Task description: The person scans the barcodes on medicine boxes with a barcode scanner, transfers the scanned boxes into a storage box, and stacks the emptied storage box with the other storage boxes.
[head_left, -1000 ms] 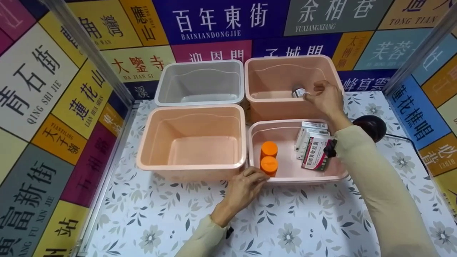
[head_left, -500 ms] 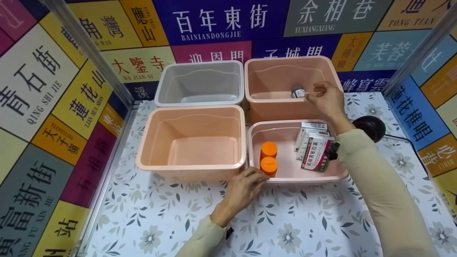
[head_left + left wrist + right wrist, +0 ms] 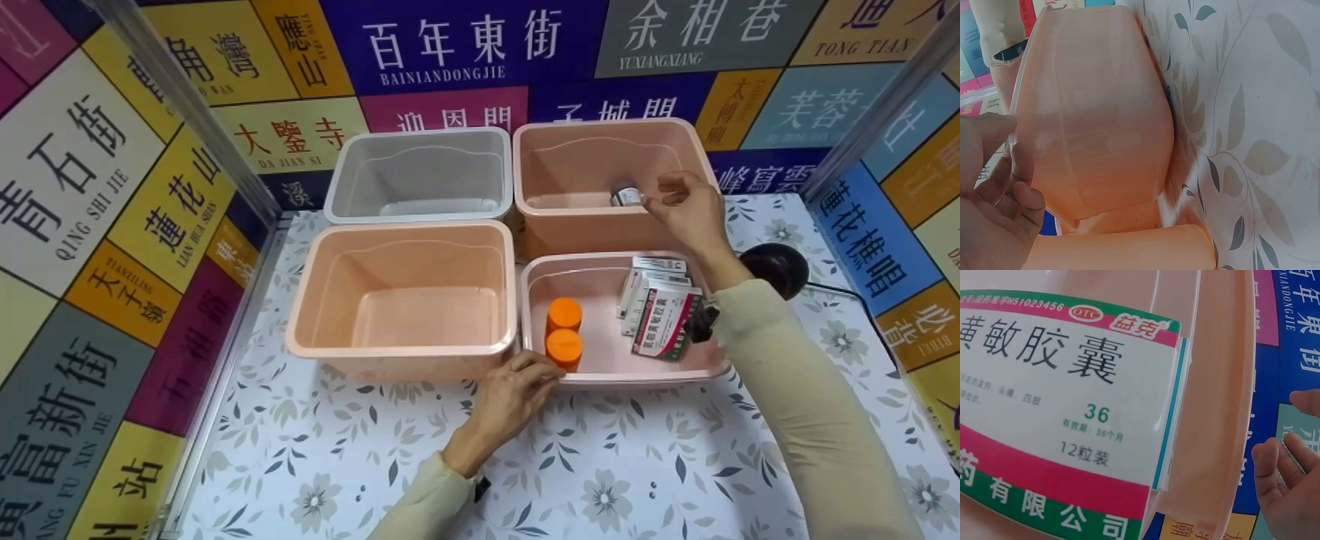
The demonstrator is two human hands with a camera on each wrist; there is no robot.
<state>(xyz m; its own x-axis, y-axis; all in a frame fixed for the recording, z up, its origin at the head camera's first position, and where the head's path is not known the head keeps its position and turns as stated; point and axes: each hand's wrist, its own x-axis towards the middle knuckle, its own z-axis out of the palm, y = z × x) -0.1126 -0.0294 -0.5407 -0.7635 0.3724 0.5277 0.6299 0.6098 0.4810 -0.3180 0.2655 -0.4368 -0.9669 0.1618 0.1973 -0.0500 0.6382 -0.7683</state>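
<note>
My left hand pinches the near left rim of the front right pink bin; in the left wrist view the thumb and fingers meet at that rim. Two orange-capped bottles stand inside, close to this hand. Several medicine boxes lean at the bin's right side; one fills much of the right wrist view. Over the back right pink bin hovers my right hand, thumb and fingers apart with nothing between them. Just left of its thumb, inside that bin, is a small white-labelled container, partly hidden by the rim.
A grey bin stands at the back left, with a peach bin in front of it. A dark rounded object with a cable lies right of the bins. Panels with Chinese lettering enclose the flowered tabletop.
The right forearm and its wristband have shifted slightly down and right, and the gap between the right thumb and the small container is a little wider. The left hand has stayed still.
</note>
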